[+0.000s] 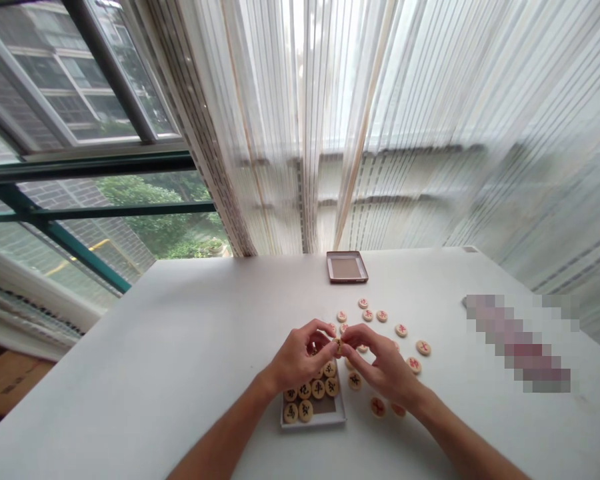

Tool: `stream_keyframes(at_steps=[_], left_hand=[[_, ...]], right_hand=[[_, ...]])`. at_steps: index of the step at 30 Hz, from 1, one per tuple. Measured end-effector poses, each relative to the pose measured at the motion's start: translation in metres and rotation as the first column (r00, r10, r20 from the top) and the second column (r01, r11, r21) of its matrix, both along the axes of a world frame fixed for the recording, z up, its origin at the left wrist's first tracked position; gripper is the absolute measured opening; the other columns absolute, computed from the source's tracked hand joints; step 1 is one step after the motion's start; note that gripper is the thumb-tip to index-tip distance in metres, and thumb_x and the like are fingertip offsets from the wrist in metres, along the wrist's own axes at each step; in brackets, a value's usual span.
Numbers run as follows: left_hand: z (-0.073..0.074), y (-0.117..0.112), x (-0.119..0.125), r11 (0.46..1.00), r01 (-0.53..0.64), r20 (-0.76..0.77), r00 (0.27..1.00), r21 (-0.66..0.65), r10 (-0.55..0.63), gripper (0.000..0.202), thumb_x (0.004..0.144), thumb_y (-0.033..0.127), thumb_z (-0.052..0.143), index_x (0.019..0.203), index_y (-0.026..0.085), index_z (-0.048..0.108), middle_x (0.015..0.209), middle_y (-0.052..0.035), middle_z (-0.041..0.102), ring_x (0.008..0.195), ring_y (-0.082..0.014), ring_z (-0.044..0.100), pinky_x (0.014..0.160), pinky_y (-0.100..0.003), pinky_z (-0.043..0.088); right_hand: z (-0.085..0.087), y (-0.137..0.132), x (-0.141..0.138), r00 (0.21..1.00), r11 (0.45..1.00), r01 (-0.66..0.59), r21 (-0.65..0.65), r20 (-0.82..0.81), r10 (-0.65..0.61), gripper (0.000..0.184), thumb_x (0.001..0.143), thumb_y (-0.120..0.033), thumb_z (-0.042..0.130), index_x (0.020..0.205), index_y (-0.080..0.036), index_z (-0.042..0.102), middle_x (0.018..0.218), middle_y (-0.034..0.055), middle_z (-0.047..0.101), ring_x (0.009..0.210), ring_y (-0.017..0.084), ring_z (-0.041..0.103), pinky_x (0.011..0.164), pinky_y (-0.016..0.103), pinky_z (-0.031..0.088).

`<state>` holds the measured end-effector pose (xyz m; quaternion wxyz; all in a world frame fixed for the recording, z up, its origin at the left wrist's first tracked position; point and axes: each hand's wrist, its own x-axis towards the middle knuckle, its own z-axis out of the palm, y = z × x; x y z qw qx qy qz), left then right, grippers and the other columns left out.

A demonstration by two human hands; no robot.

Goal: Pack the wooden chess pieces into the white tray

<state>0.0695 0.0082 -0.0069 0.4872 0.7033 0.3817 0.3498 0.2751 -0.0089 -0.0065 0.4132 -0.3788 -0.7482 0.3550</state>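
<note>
My left hand (297, 360) and my right hand (380, 365) meet above a white table (180, 347), fingertips pinched together on one small round wooden game piece (338, 344). Under my left hand lies a shallow white box (313, 419) holding several wooden discs with black characters (319, 389). Around and beyond my right hand, several discs with red characters (401, 330) lie loose on the table.
A brown box lid (347, 267) sits at the table's far edge. A blurred-out patch (517, 340) lies on the right of the table. Sheer striped curtains (380, 120) hang behind, with a window (80, 133) at left.
</note>
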Motion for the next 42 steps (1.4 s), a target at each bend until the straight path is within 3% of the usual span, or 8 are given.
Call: stream_keyframes(at_steps=[13, 24, 33, 42], left_hand=[[-0.0023, -0.0008, -0.0004, 1.000, 0.029, 0.042, 0.999, -0.011, -0.028, 0.026, 0.092, 0.034, 0.062, 0.111, 0.016, 0.057, 0.084, -0.0066, 0.074, 0.060, -0.0097, 0.056, 0.054, -0.019, 0.038], [-0.0024, -0.0010, 0.0001, 0.998, 0.066, 0.046, 0.997, 0.003, -0.066, 0.030, 0.090, 0.033, 0.065, 0.113, 0.016, 0.056, 0.077, -0.0020, 0.066, 0.060, -0.0089, 0.053, 0.053, -0.019, 0.038], [0.0005, -0.0005, 0.0009, 0.999, 0.032, 0.028, 0.999, 0.014, -0.033, 0.028, 0.093, 0.042, 0.061, 0.102, 0.015, 0.059, 0.070, -0.0007, 0.067, 0.057, -0.0099, 0.057, 0.051, -0.019, 0.037], [0.0010, 0.0008, -0.0035, 0.998, 0.059, 0.044, 0.997, -0.014, -0.059, 0.029, 0.092, 0.040, 0.061, 0.107, 0.016, 0.056, 0.080, -0.0044, 0.071, 0.066, -0.0121, 0.061, 0.057, -0.020, 0.042]], right_hand=[[0.0020, -0.0004, 0.0006, 0.999, 1.000, 0.018, 0.004, 0.026, -0.018, 0.009, 0.098, -0.029, 0.055, 0.102, -0.023, 0.061, 0.091, 0.0026, 0.070, 0.082, 0.017, 0.067, 0.074, 0.027, 0.055], [0.0033, -0.0015, -0.0004, 1.000, 0.999, 0.014, 0.029, 0.003, -0.014, 0.011, 0.095, -0.028, 0.057, 0.104, -0.023, 0.061, 0.092, 0.0041, 0.069, 0.083, 0.018, 0.067, 0.075, 0.030, 0.056], [0.0019, -0.0020, -0.0020, 0.999, 0.998, -0.053, 0.028, 0.009, 0.053, 0.012, 0.092, -0.024, 0.059, 0.104, -0.022, 0.061, 0.090, 0.0030, 0.068, 0.080, 0.017, 0.064, 0.074, 0.030, 0.056], [0.0021, 0.0000, -0.0020, 1.000, 1.000, -0.024, 0.005, 0.001, 0.024, 0.013, 0.095, -0.032, 0.059, 0.102, -0.021, 0.063, 0.089, 0.0041, 0.070, 0.079, 0.017, 0.066, 0.072, 0.030, 0.056]])
